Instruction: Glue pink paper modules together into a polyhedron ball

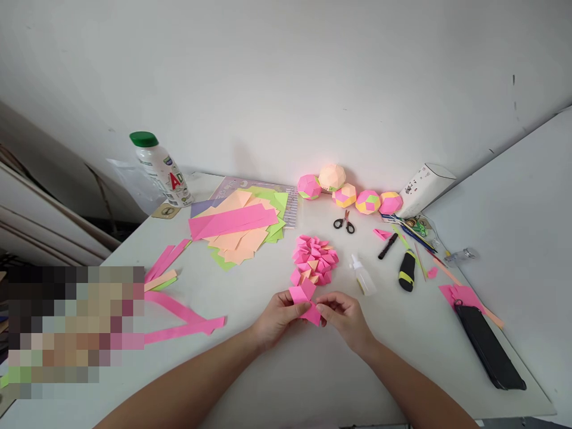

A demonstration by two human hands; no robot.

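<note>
View from above a white surface (268,381) set against a white wall. At far left stands a white bottle with a green cap (159,170), well back and out of the way. Nearer lie long pink paper strips (179,310), fanned flat. Beside them is a loose stack of pink, peach and green paper sheets (239,226), probably kept within arm's reach as stock.

In the centre foreground, the left hand (277,319) is curled, with thumb and fingertips pinched on one end of a folded pink paper piece (306,301). The piece sits just above the surface, between both hands, apparently so its creases stay tight. Just behind it rests a pile of folded pink units (314,259). The right hand (346,316) is likewise half closed, pinching the piece's other end.

Further right are small scissors (344,224), a row of paper balls (344,193) along the wall, a glue bottle (363,275) lying down, a black marker (388,246), a black-and-yellow utility knife (406,271), a white box (422,189) and a black case (489,348).
</note>
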